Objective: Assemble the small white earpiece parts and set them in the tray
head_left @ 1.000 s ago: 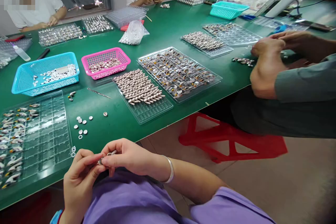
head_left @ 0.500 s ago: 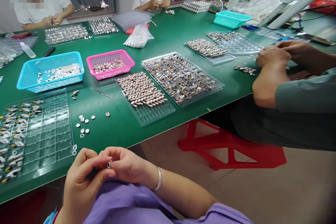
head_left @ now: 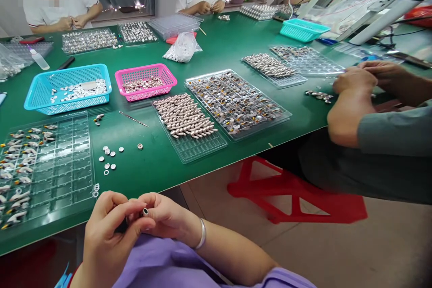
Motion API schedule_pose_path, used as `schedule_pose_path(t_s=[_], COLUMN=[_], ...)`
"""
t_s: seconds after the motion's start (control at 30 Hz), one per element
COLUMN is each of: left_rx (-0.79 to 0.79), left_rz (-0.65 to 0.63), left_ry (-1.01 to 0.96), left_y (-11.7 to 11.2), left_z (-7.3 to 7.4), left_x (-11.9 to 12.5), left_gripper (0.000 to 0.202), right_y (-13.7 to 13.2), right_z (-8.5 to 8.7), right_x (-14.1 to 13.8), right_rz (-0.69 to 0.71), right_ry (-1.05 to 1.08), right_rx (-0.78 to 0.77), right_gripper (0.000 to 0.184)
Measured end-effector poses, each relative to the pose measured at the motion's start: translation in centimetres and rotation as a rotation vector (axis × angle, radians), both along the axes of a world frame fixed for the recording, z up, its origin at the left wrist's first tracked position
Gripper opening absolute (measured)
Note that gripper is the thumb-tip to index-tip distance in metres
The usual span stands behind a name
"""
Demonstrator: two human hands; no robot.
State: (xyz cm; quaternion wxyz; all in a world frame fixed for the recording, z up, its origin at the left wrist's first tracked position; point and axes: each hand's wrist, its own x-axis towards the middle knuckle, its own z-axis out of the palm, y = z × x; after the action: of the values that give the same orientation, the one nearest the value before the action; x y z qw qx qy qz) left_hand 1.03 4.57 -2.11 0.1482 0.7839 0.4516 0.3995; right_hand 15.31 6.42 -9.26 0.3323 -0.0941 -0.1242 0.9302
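My left hand (head_left: 108, 224) and my right hand (head_left: 168, 214) meet just off the table's near edge. Between their fingertips is a small metal part (head_left: 145, 211) with a dark round opening; most of it is hidden by the fingers. Both hands are closed in a pinch around it. Just beyond them on the table lie several small round silver caps (head_left: 107, 166) and, slightly apart, a single cap-like piece (head_left: 140, 146). To the left is a clear compartment tray (head_left: 64, 162), its left part filled with small curved white-and-dark pieces (head_left: 24, 169).
A blue basket (head_left: 37, 107) and a pink basket (head_left: 145, 94) hold small parts. Trays of beige pieces (head_left: 185, 117) and assembled-looking parts (head_left: 236, 103) stand right of them. Metal tweezers (head_left: 134, 119) lie on the table. A co-worker's arm (head_left: 351, 112) is at right, above a red stool (head_left: 297, 193).
The small part has turned slightly, so its dark opening faces the camera more. Both hands keep their pinch around it. The whole view has shifted a little.
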Motion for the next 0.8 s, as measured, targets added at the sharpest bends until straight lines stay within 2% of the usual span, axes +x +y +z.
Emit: schedule_pose_path(t_s=[0.2,0.4,0.8], left_rx=[0.066,0.256,0.326], left_rz=[0.04,0.035,-0.027], left_ry=[0.009,0.1,0.067], left_y=[0.0,0.2,-0.5], left_z=[-0.5,-0.3,-0.7], left_x=[-0.5,-0.7,-1.3], left_gripper=[0.014,0.017,0.042], right_y=[0.0,-0.1,-0.2], right_z=[1.6,1.7,2.3], right_x=[0.5,0.7,0.6], right_rz=[-0.184,-0.339,-0.422], right_ry=[-0.062,-0.198,-0.307], right_rx=[0.021,0.151,0.119], right_gripper=[0.04,0.033,0.03])
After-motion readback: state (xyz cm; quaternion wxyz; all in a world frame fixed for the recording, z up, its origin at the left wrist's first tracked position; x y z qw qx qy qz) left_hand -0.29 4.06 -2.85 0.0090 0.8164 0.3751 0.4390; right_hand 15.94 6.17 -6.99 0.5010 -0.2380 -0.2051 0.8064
